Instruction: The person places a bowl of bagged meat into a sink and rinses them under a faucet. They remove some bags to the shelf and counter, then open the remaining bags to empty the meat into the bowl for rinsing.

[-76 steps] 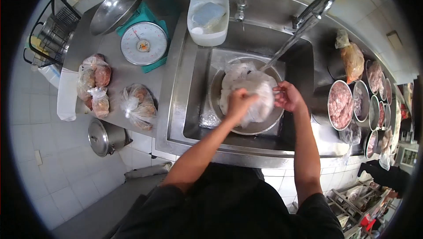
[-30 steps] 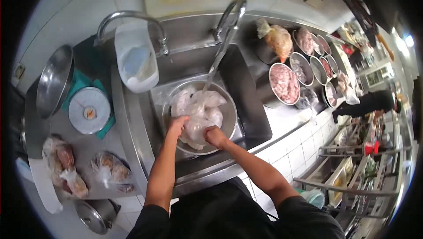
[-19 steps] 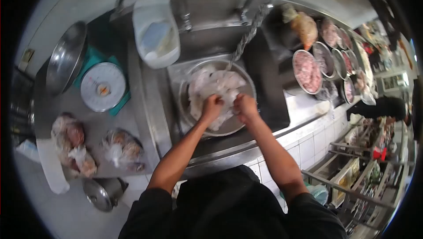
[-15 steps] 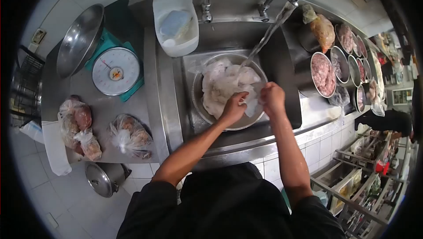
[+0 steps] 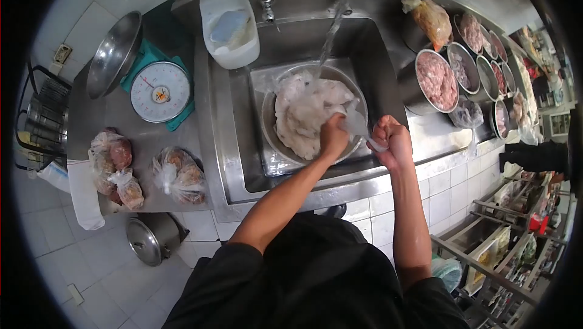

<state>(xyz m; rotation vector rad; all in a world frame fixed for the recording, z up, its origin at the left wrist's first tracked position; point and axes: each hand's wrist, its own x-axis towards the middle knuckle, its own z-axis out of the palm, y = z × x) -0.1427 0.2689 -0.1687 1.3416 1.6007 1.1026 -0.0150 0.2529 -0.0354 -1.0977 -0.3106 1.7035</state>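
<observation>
In the sink (image 5: 252, 116) sits a round metal basin (image 5: 267, 130) holding a pale, whitish mass (image 5: 303, 116), with clear plastic spread at its upper left. Over the basin's right side, my left hand (image 5: 335, 138) is closed on a piece of clear plastic bag (image 5: 357, 124). My right hand (image 5: 393, 141), just past the basin's right rim, has its fingers closed on the other end of that plastic, which stretches between both hands. A stream of water (image 5: 331, 34) falls into the back of the basin.
A white plastic container (image 5: 243, 56) stands at the sink's back left under a faucet (image 5: 267, 1). Left are a dial scale (image 5: 160, 92), a metal bowl (image 5: 112, 56) and bagged meat (image 5: 177, 177). To the right stand several metal pots, one with minced meat (image 5: 436, 80). A person in dark clothing (image 5: 534, 159) is farther right.
My right hand has moved a little right and down, drawing the plastic out between my hands. My left hand has shifted slightly right. The head view has also shifted.
</observation>
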